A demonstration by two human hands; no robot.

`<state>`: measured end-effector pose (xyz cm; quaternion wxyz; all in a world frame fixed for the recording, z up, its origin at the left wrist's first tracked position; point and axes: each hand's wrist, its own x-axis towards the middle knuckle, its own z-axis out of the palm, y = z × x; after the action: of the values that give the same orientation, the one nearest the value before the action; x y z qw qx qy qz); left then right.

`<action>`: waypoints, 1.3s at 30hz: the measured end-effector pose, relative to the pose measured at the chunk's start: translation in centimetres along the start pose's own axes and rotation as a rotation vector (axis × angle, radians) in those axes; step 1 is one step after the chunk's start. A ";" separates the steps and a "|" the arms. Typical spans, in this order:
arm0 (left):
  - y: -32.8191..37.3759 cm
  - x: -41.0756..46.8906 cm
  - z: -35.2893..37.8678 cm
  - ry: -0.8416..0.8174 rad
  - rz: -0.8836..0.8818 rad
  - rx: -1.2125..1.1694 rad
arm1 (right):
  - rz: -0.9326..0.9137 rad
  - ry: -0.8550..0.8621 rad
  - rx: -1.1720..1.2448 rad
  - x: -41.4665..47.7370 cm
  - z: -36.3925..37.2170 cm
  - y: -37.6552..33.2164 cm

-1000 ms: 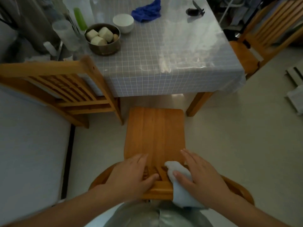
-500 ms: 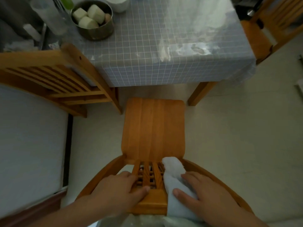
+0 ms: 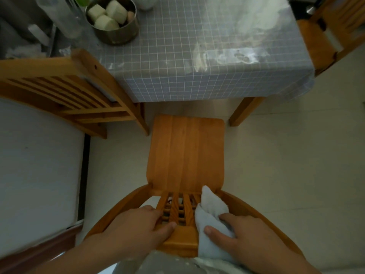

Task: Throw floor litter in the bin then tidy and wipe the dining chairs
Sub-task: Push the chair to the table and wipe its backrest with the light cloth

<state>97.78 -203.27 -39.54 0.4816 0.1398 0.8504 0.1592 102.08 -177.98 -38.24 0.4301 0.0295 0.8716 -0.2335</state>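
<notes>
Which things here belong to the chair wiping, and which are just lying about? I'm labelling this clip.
In the job:
- near chair
- white cloth, pressed on its backrest by the right hand
- left hand, steadying the top rail

Lying about:
- metal bowl of pale chunks
- checked tablecloth
- side chair

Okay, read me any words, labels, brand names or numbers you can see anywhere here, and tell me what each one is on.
None can be read.
Tablecloth: only a plain white grid, no lettering.
Metal bowl: no label showing.
Clear bottle: too blurred to tell if it carries print.
Chair and cloth: bare, no marks.
</notes>
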 end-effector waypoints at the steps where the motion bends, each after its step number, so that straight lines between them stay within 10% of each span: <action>1: 0.2 0.0 -0.3 0.011 -0.001 0.002 | 0.001 0.016 -0.006 0.0 -0.2 0.0; 27: 3.8 1.6 -8.6 0.135 0.015 -0.006 | -0.042 0.109 -0.173 2.9 -9.4 -0.2; 39: -0.3 6.0 -15.9 0.248 0.060 -0.148 | 0.225 -0.355 -0.293 11.2 -17.6 -5.6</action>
<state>81.02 -203.37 -36.56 0.3769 0.1086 0.8848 0.2516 80.69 -177.06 -35.44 0.5992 0.0224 0.7983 -0.0571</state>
